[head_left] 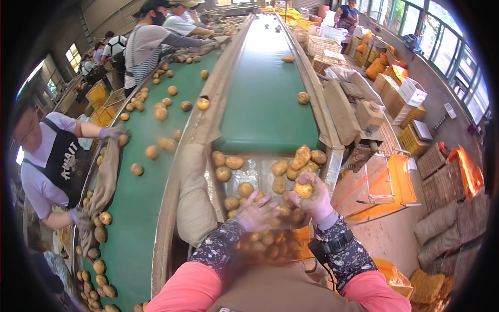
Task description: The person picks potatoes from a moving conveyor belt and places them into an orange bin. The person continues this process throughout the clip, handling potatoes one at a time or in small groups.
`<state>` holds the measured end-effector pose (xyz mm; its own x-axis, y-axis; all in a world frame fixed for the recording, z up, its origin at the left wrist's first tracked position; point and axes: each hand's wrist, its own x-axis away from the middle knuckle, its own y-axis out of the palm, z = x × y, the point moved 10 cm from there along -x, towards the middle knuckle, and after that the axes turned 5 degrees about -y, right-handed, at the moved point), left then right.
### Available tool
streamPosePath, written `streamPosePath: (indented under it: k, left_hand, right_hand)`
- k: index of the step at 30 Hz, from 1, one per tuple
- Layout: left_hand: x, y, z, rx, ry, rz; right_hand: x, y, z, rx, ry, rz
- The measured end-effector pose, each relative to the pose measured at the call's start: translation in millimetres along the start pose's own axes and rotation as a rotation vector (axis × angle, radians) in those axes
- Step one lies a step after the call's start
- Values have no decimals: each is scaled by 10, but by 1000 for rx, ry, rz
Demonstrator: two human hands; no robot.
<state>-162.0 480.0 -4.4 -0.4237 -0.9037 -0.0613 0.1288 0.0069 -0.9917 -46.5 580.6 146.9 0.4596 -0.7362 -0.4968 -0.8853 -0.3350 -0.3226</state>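
Observation:
My right hand (318, 202), in a thin pale glove, is closed round a yellow potato (303, 191) above the metal chute (255, 170) at the end of the belt. Fingers spread, my left hand (255, 212) hovers over or touches the potatoes near the chute's lower edge; I cannot make out anything in it. Several loose potatoes (279, 167) lie along the chute's right side and others on its left. Below my hands, an orange mesh bag (299, 244) is partly filled with potatoes, its near side blurred.
A green conveyor belt (265, 114) ends at the chute. To the left, another belt (140, 192) carries scattered potatoes, with co-workers along its far edge. A stuffed sack (195, 203) sits beside the chute. Orange sacking on a frame (364, 187) and crates (410, 93) stand on the right.

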Motion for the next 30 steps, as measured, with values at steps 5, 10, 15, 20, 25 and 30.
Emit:
streamPosePath:
  k: [5,10,15,20,25,30]
  left_hand:
    - [-3,7,-10,20,-25,-36]
    - [-15,40,0,-64,3,20]
    - [-7,17,-6,-44,15,57]
    - [-15,0,-7,-22,13,54]
    - [-13,29,-18,-21,-16,-10]
    - [-18,28,-22,-14,-31,-41]
  right_hand:
    - [4,-5,24,125,31,1]
    - [11,-79,-109,152,-19,89]
    - [-5,-88,-100,120,86,61]
    - [-14,-24,-86,23,101,9]
    - [18,34,-70,62,145,-38]
    - [20,10,-213,177,56,4]
